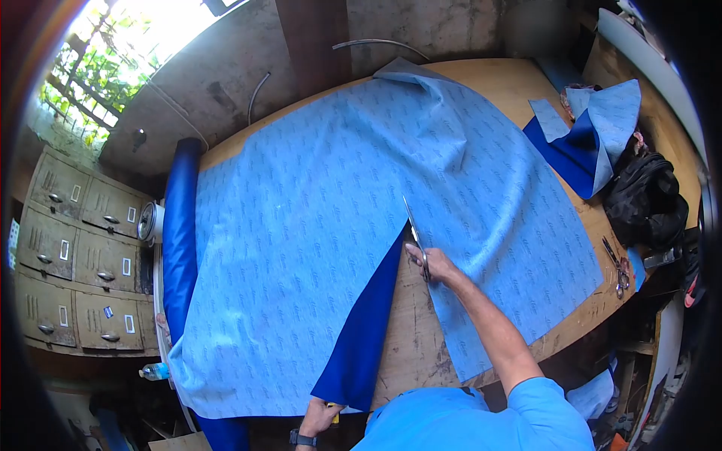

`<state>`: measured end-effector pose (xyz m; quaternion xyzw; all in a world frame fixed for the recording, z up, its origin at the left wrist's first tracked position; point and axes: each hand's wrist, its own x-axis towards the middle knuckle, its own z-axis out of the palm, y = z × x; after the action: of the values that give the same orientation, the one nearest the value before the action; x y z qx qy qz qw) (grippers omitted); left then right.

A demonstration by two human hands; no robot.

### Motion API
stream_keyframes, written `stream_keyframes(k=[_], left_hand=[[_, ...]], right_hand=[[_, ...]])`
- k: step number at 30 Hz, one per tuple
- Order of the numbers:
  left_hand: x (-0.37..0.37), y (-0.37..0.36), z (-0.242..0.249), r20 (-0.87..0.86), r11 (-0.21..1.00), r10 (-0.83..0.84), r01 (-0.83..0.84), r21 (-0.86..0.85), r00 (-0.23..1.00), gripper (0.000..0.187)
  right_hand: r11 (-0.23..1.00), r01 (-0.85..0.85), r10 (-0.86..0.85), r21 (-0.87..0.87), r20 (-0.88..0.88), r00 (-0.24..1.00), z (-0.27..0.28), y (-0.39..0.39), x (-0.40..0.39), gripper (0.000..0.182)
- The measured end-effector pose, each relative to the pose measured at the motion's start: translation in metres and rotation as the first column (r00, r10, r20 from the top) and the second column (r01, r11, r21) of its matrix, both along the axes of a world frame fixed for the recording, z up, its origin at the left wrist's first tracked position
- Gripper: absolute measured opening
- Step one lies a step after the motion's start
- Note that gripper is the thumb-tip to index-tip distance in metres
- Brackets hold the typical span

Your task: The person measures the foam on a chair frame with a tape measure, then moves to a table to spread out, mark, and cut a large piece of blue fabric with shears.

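A large blue sheet of upholstery material (pixel 301 225) lies over the table, its light blue printed back facing up. My right hand (pixel 434 264) is closed around the handles of a pair of scissors (pixel 412 225), whose blades point away from me at the top of a long slit in the sheet. Left of the slit, the cut edge is turned over and shows a dark blue face (pixel 361 338). My left hand (pixel 320 418), with a dark watch on the wrist, grips this flap at the table's near edge. Something small and yellow shows beside its fingers.
A dark blue roll (pixel 183 233) stands along the left edge of the wooden table (pixel 410 331). Blue offcuts (pixel 579 150), a black cloth bundle (pixel 647 199) and another pair of scissors (pixel 620 274) lie on the right. Metal drawers (pixel 83 255) stand at the left.
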<state>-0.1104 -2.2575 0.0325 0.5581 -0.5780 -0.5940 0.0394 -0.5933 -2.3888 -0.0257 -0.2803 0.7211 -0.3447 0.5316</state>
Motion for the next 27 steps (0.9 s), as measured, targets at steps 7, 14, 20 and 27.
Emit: stream_keyframes(k=[7,14,20,27], left_hand=[[-0.006,-0.016,0.046,0.276,0.992,0.013,-0.046,0.114,0.961,0.024],[0.011,-0.023,0.044,0.173,0.999,0.039,-0.041,0.009,0.984,0.017],[0.013,-0.032,0.056,0.241,0.992,0.080,-0.101,0.076,0.967,0.016],[0.020,-0.036,0.056,0.233,0.989,0.109,-0.129,0.074,0.967,0.016]], right_hand=[[0.997,-0.054,0.048,-0.050,-0.109,0.993,-0.015,-0.013,-0.006,0.067],[0.995,-0.089,0.082,-0.046,-0.133,0.988,-0.004,-0.057,-0.020,0.068],[0.998,-0.051,0.052,-0.025,0.032,0.998,-0.013,-0.070,-0.018,0.075],[0.997,-0.053,0.048,-0.058,-0.088,0.995,-0.019,-0.081,-0.018,0.073]])
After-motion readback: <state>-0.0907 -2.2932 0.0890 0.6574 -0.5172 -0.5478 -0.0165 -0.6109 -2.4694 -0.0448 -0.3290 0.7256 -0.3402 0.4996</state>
